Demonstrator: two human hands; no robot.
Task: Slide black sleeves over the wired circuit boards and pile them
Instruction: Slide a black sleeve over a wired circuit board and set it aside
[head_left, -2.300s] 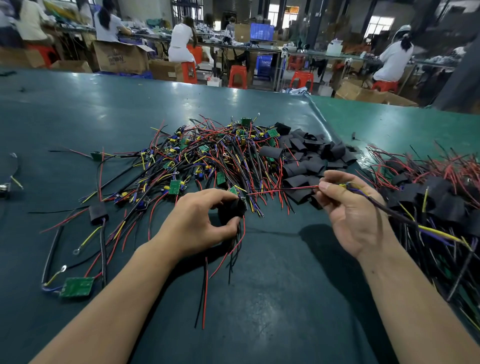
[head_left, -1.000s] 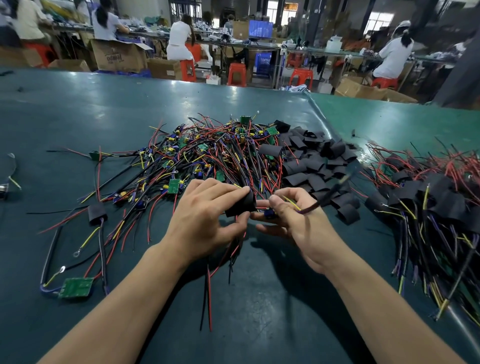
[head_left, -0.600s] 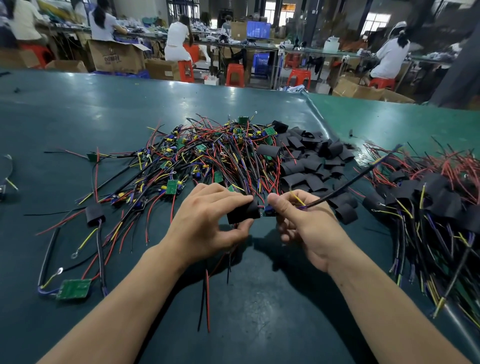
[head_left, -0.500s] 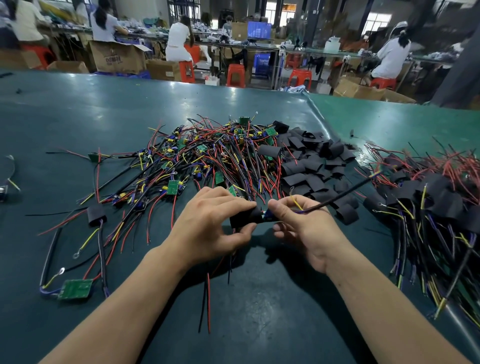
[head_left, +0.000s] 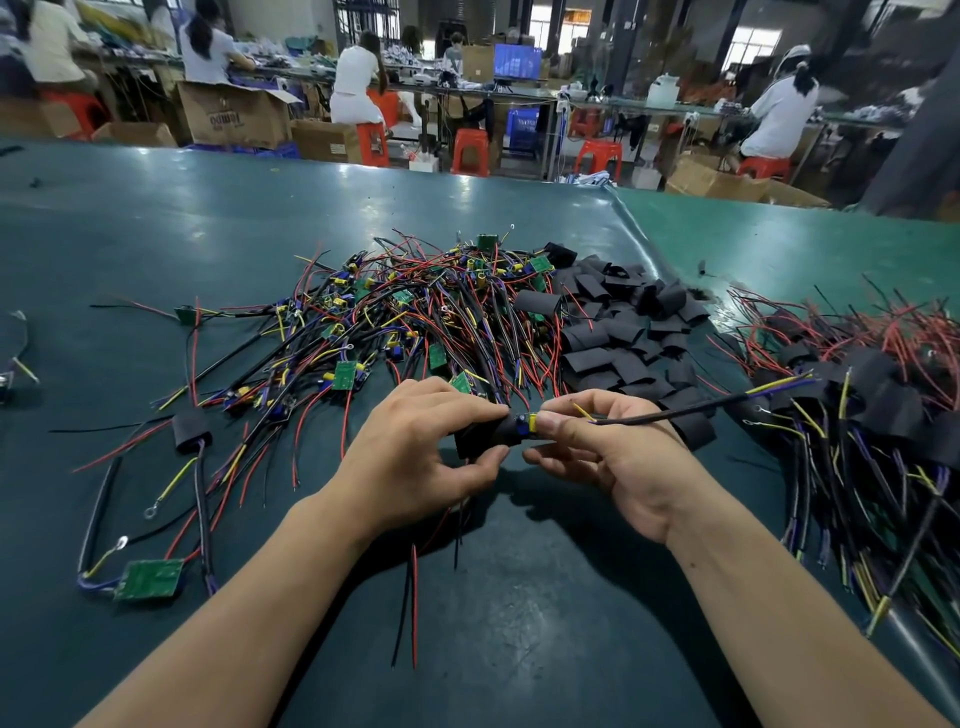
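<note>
Green workbench (head_left: 208, 234), left hand (head_left: 415, 457) gripping black sleeve (head_left: 480, 436), right hand (head_left: 618, 457) pinching wired board (head_left: 527, 422), now seemingly further inside sleeve than before, cable (head_left: 675, 413) lower.

My left hand (head_left: 415, 457) covers most of the black tubular sleeve (head_left: 480, 439), and the green circuit board inside it is hidden except for a blue and yellow tip (head_left: 525, 423). The heap of sleeved boards with red and black wires (head_left: 872, 395) runs off the right edge. A metal object (head_left: 8, 376), perhaps a clip, is cut off at the left edge.
</note>
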